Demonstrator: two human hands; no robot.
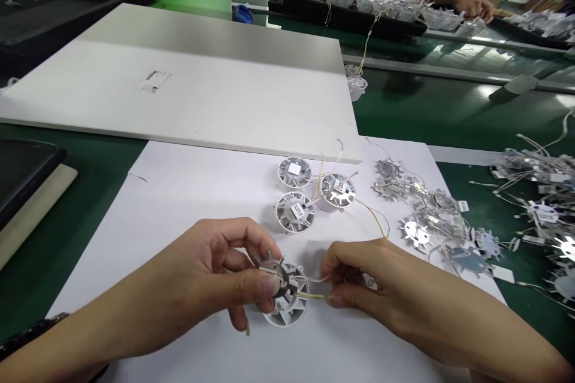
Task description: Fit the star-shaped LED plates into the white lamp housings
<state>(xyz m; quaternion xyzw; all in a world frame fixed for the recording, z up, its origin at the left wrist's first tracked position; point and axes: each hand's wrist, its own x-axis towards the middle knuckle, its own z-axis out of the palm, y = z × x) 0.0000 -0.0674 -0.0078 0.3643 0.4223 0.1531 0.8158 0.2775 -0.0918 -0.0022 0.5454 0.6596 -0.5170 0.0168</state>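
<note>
Between its thumb and fingers, my left hand [233, 281] grips a shiny metal plate [277, 275] with spiky tabs round its edge, tilted over a round white plastic housing [287, 314]. My right hand [353, 275] is closed, pinching the end of a yellow wire [312, 296] that runs from the plate; a white wire passes under its fingers too. The housing sits on white paper, partly covered by the plate and my left hand. Just beyond stand three assembled housings with metal plates on top, one of them a round unit [295, 212] with a label.
Loose spiky metal plates [415, 233] with wires lie to the right, with a further pile [543, 215] on the green table. A large white board [193, 84] lies behind the paper. Across the table, a co-worker's hand [471, 3] is beside a black tray [345, 18] of housings.
</note>
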